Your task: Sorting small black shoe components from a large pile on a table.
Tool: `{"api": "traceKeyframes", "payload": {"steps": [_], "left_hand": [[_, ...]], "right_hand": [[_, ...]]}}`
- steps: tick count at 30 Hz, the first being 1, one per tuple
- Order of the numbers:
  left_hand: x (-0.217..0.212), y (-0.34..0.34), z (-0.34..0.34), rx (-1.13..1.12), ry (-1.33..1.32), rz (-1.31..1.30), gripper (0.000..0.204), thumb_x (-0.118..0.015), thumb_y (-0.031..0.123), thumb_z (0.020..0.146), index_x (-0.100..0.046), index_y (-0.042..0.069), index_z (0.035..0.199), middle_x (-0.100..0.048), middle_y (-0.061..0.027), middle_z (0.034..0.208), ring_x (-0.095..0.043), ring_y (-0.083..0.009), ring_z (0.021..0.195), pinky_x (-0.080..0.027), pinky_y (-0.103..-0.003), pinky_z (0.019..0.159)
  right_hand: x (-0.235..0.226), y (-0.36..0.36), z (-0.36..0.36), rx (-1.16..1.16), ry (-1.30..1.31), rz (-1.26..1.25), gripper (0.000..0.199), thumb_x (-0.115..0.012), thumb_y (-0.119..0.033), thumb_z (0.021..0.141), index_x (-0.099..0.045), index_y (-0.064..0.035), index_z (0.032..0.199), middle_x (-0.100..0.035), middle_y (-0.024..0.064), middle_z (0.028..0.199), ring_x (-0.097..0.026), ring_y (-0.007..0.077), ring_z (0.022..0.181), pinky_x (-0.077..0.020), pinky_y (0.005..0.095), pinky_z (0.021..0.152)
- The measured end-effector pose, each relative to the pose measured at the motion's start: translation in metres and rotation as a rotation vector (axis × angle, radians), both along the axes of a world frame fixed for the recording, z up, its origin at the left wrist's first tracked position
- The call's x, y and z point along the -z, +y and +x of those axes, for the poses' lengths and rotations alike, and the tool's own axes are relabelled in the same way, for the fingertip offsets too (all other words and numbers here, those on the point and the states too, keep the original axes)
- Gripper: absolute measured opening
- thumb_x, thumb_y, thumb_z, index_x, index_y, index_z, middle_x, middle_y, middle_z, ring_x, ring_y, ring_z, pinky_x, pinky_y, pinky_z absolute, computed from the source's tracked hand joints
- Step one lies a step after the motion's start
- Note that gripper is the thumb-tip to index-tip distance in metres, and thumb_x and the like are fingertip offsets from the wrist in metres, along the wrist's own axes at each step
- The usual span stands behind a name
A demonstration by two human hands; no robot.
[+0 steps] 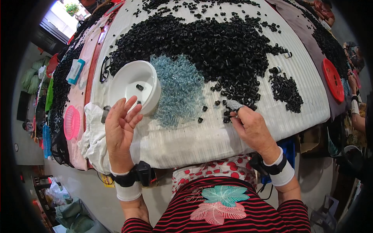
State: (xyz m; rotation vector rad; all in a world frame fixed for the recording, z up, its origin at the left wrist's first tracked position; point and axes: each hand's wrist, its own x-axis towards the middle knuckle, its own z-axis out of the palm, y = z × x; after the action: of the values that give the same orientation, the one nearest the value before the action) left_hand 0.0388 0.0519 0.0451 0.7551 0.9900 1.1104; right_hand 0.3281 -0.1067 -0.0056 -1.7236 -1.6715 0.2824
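Observation:
My left hand is raised at the near rim of a white plastic bowl, palm up and fingers spread, holding nothing. A small black piece lies inside the bowl; another shows just past my fingertips. My right hand is at the near edge of a big heap of small black plastic pieces, thumb and forefinger pinched together. A grey cover wraps one fingertip. What the pinch holds is too small to make out. Between the hands lies a pile of clear bluish small parts.
A smaller pile of thin black pieces lies right on the white cloth. Eyeglasses, a white cloth bundle and a pink basket are left. A red tray sits far right, near another person's arm.

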Motion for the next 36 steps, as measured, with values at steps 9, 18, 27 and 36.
{"api": "traceKeyframes", "payload": {"steps": [9,18,27,36], "left_hand": [[0.021,-0.039,0.022,0.468,-0.096,-0.054,0.021,-0.053,0.016,0.093,-0.055,-0.001,0.106,-0.064,-0.0181,0.100,-0.067,-0.0212,0.080,-0.059,-0.031,0.061],[0.039,-0.050,0.034,0.670,-0.078,-0.238,0.030,-0.050,0.016,0.095,-0.051,-0.001,0.119,-0.056,-0.0166,0.120,-0.061,-0.0224,0.103,-0.055,-0.032,0.078],[0.036,-0.043,0.027,0.597,-0.110,-0.210,0.032,-0.050,0.014,0.095,-0.050,-0.001,0.122,-0.055,-0.0149,0.123,-0.058,-0.0213,0.108,-0.053,-0.032,0.083],[0.039,-0.044,0.030,0.556,-0.111,-0.189,0.036,-0.049,0.014,0.094,-0.046,-0.002,0.126,-0.052,-0.0183,0.125,-0.058,-0.0269,0.109,-0.053,-0.036,0.085]], "right_hand": [[-0.015,0.035,-0.003,-0.080,-0.167,0.117,0.007,-0.053,0.004,0.075,-0.048,-0.0010,0.076,-0.052,0.0135,0.076,-0.052,0.0312,0.075,-0.0463,0.0389,0.066],[-0.013,0.049,-0.006,-0.148,-0.283,0.049,0.009,-0.053,0.003,0.072,-0.051,-0.0031,0.078,-0.054,0.0105,0.077,-0.054,0.0285,0.079,-0.0484,0.0365,0.068],[-0.011,0.062,-0.030,-0.319,-0.267,0.046,0.008,-0.054,-0.002,0.073,-0.051,-0.0031,0.081,-0.055,0.0110,0.078,-0.055,0.0298,0.080,-0.0484,0.0373,0.070],[-0.009,0.043,0.001,-0.210,-0.120,-0.007,0.007,-0.055,-0.001,0.076,-0.049,0.0000,0.078,-0.055,0.0155,0.079,-0.054,0.0345,0.082,-0.0465,0.0424,0.070]]}}
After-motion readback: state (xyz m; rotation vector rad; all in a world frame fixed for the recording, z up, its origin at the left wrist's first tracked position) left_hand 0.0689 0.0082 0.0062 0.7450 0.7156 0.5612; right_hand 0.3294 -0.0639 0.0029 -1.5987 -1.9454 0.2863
